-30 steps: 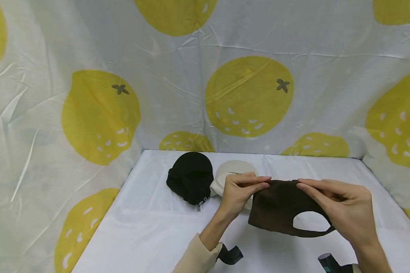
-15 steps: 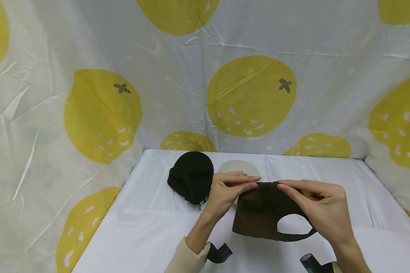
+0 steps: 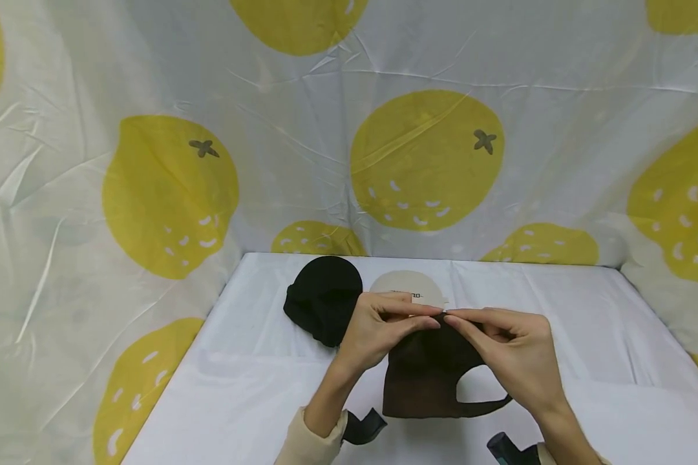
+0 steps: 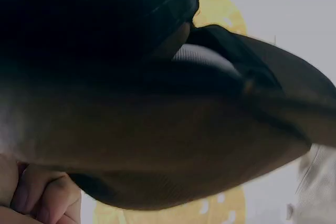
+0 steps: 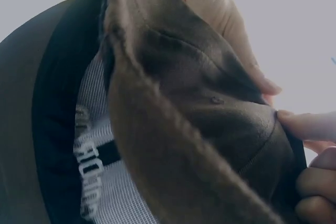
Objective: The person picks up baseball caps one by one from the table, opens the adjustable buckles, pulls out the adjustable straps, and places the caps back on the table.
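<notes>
A dark brown cap (image 3: pixel 417 381) hangs above the white table, its rounded back opening towards the lower right. My left hand (image 3: pixel 378 329) pinches the top edge between thumb and fingers. Close beside it, the fingertips nearly meeting, my right hand (image 3: pixel 508 349) pinches the same edge. In the left wrist view the brown cap (image 4: pixel 157 140) fills most of the picture, blurred, with curled fingers at the lower left. Pale mesh lining with lettering shows inside the cap (image 5: pixel 178 108) in the right wrist view, and fingertips grip its edge at the right.
On the white-covered table (image 3: pixel 238 400), a black cap (image 3: pixel 326 294) lies behind my left hand. Next to it is a cream cap (image 3: pixel 410 284) with dark lettering, partly hidden by my hands. A white curtain (image 3: pixel 296 155) with yellow lemon prints stands behind and at the sides.
Both hands have shifted left with the brown cap, the right hand further, so the gap between their fingertips has narrowed. The cap hangs a little straighter. The black and cream caps have stayed put.
</notes>
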Action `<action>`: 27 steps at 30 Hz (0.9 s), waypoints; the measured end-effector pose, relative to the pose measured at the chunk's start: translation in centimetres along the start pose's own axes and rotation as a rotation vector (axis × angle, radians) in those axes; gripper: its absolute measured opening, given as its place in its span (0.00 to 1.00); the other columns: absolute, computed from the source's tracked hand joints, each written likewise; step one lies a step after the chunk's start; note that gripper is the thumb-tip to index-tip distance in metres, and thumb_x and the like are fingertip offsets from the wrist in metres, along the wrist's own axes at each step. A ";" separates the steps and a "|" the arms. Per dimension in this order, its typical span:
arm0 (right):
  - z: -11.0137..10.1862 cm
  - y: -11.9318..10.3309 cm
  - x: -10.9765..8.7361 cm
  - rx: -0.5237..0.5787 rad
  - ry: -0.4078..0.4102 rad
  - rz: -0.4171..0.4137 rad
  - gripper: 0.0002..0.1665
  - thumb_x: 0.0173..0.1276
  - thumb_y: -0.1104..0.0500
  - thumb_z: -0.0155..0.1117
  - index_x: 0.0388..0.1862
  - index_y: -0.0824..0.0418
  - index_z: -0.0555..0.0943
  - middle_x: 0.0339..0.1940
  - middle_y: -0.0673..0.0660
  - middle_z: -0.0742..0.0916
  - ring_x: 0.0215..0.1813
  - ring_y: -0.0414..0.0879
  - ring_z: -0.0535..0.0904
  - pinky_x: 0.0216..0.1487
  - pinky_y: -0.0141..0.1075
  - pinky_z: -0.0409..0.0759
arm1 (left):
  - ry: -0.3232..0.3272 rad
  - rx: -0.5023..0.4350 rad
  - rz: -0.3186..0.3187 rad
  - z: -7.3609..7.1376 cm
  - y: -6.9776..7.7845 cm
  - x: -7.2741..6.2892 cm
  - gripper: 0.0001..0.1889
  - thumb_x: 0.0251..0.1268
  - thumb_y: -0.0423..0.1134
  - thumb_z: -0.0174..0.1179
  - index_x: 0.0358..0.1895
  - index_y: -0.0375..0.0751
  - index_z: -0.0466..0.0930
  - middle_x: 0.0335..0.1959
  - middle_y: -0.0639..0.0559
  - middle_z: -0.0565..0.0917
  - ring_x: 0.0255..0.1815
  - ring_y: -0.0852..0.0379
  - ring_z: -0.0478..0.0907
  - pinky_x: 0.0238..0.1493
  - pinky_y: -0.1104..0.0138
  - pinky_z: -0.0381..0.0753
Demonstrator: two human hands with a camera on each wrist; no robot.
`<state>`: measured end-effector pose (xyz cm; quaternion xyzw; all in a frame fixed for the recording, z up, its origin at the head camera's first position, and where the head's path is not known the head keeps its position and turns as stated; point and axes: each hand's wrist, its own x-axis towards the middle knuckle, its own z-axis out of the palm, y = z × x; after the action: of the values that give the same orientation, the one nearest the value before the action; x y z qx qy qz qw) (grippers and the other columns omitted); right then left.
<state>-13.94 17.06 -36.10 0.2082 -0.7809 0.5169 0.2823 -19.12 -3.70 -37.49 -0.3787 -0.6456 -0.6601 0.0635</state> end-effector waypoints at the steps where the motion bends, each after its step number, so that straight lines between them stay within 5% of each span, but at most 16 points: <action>1: 0.2 0.0 0.0 0.004 0.002 -0.013 0.15 0.53 0.76 0.79 0.33 0.57 0.93 0.10 0.43 0.65 0.16 0.40 0.55 0.17 0.31 0.55 | -0.001 0.021 0.008 -0.1 0.0 0.0 0.09 0.60 0.26 0.72 0.43 0.26 0.90 0.17 0.45 0.77 0.21 0.64 0.63 0.24 0.75 0.62; 11: 1.3 0.3 0.3 0.012 -0.010 0.006 0.13 0.56 0.74 0.79 0.34 0.57 0.93 0.10 0.42 0.67 0.16 0.37 0.56 0.16 0.31 0.55 | -0.002 0.090 0.066 -0.7 -0.5 -0.1 0.07 0.64 0.27 0.69 0.43 0.28 0.91 0.35 0.39 0.90 0.24 0.66 0.69 0.26 0.76 0.66; 18: 1.5 0.4 0.3 0.014 -0.005 0.027 0.13 0.57 0.72 0.79 0.35 0.55 0.93 0.10 0.43 0.66 0.16 0.39 0.56 0.16 0.32 0.55 | -0.026 0.119 0.074 -1.2 -0.3 -0.1 0.09 0.63 0.27 0.71 0.45 0.28 0.90 0.29 0.41 0.89 0.18 0.67 0.58 0.22 0.75 0.59; 27: 1.4 0.5 0.5 0.018 -0.022 0.056 0.12 0.59 0.71 0.78 0.37 0.56 0.93 0.09 0.43 0.67 0.15 0.39 0.56 0.15 0.33 0.55 | 0.075 0.196 0.135 -0.4 -0.8 0.0 0.04 0.65 0.29 0.70 0.39 0.32 0.92 0.29 0.44 0.90 0.18 0.69 0.58 0.21 0.77 0.60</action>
<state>-14.93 15.96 -36.52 0.1946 -0.7848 0.5292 0.2572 -19.73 -3.97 -38.05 -0.3881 -0.6775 -0.6017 0.1686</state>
